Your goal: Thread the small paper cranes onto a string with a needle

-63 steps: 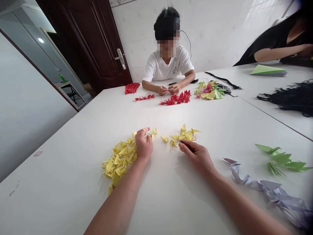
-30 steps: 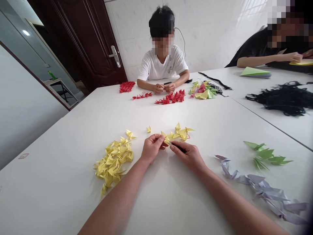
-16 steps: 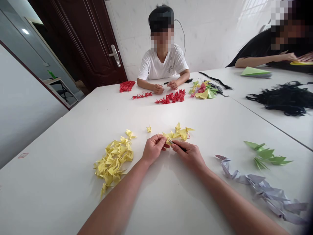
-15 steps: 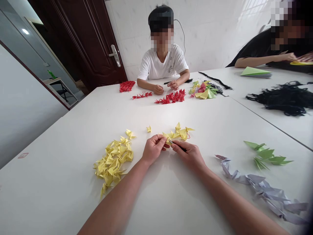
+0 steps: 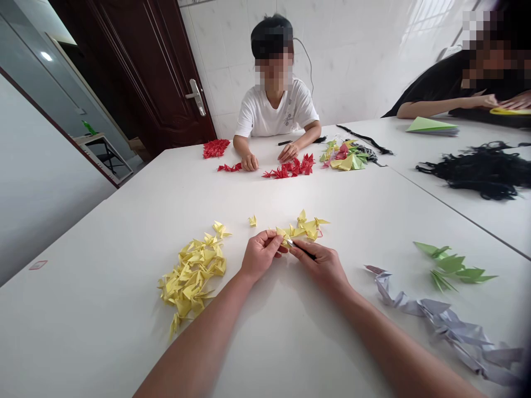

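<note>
Between the thumb and fingers of my left hand (image 5: 263, 250) is a small yellow paper crane (image 5: 284, 240), partly hidden by the fingertips. My right hand (image 5: 321, 260) is closed around a thin tool with a black grip and silver tip (image 5: 305, 251). Its tip meets the crane or lies right beside it; I cannot tell which. Just beyond my hands lies a cluster of yellow cranes (image 5: 309, 225). One single yellow crane (image 5: 253, 221) stands apart from it. Left of my left hand spreads a pile of yellow cranes (image 5: 193, 271).
Grey-white folded cranes (image 5: 450, 326) and green cranes (image 5: 454, 262) lie at right. Across the white table (image 5: 136, 221), a person in a white shirt (image 5: 276, 108) sits behind red cranes (image 5: 292, 167). Black tassels (image 5: 481, 168) and a second person's arm (image 5: 440, 106) are at the far right.
The tool's tip has shifted slightly against the yellow crane; my hands stay almost in place. Across the table, the person's hand has moved left and down onto the small red cranes.
</note>
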The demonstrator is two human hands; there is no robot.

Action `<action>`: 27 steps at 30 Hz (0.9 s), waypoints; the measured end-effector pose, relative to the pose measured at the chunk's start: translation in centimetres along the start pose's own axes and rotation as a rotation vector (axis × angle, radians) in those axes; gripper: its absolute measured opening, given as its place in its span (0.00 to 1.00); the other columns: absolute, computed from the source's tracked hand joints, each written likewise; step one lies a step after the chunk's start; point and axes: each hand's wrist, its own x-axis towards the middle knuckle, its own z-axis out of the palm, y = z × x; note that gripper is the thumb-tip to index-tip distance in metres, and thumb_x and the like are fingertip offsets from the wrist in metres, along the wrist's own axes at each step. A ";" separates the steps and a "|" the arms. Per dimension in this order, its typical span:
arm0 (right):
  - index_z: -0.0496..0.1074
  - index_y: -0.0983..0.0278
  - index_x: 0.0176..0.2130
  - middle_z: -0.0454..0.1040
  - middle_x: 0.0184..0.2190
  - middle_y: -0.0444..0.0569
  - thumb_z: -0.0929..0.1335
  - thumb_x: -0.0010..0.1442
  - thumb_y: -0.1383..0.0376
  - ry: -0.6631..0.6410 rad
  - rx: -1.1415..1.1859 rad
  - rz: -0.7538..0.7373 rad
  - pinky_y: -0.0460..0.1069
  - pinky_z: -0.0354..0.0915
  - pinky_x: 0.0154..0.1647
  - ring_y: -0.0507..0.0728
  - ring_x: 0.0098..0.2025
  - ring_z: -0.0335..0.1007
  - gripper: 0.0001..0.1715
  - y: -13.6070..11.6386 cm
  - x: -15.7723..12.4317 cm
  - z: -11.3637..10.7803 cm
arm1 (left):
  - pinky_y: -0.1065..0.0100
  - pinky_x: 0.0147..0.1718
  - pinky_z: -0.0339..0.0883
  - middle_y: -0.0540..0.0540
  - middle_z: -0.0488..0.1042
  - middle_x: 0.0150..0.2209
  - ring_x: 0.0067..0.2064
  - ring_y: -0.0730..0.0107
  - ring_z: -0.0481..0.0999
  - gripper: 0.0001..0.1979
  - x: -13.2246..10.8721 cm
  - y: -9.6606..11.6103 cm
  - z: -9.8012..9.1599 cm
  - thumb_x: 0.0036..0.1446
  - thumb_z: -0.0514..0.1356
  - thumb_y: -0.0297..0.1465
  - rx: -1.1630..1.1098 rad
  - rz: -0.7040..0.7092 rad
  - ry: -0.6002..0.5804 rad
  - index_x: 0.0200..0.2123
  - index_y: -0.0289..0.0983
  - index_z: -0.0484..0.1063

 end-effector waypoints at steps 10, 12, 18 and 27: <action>0.78 0.63 0.40 0.80 0.35 0.49 0.65 0.57 0.57 0.016 -0.020 -0.032 0.49 0.68 0.37 0.60 0.38 0.75 0.17 0.1 0.1 0.0 | 0.73 0.26 0.69 0.49 0.75 0.24 0.29 0.69 0.78 0.12 -0.1 0.2 0.0 0.50 0.62 0.39 0.012 0.001 -0.001 0.30 0.35 0.71; 0.78 0.63 0.40 0.80 0.35 0.49 0.64 0.58 0.58 0.016 -0.020 -0.038 0.49 0.68 0.37 0.60 0.38 0.75 0.17 0.2 0.1 0.1 | 0.73 0.26 0.69 0.49 0.75 0.24 0.29 0.69 0.78 0.12 -0.1 0.4 0.0 0.50 0.62 0.39 0.022 -0.006 0.002 0.30 0.35 0.71; 0.78 0.62 0.40 0.80 0.34 0.49 0.64 0.57 0.57 0.013 -0.043 -0.049 0.48 0.68 0.36 0.60 0.37 0.75 0.17 0.3 0.0 0.1 | 0.73 0.27 0.69 0.50 0.74 0.25 0.30 0.69 0.78 0.13 -0.2 0.7 -0.1 0.50 0.61 0.40 0.039 -0.018 -0.011 0.30 0.35 0.70; 0.78 0.64 0.40 0.80 0.36 0.49 0.65 0.56 0.55 0.007 0.013 0.023 0.49 0.67 0.37 0.60 0.37 0.75 0.19 0.0 0.1 -0.1 | 0.74 0.23 0.64 0.50 0.73 0.24 0.27 0.72 0.75 0.14 -0.1 0.5 -0.1 0.52 0.59 0.41 0.065 0.020 0.089 0.32 0.35 0.70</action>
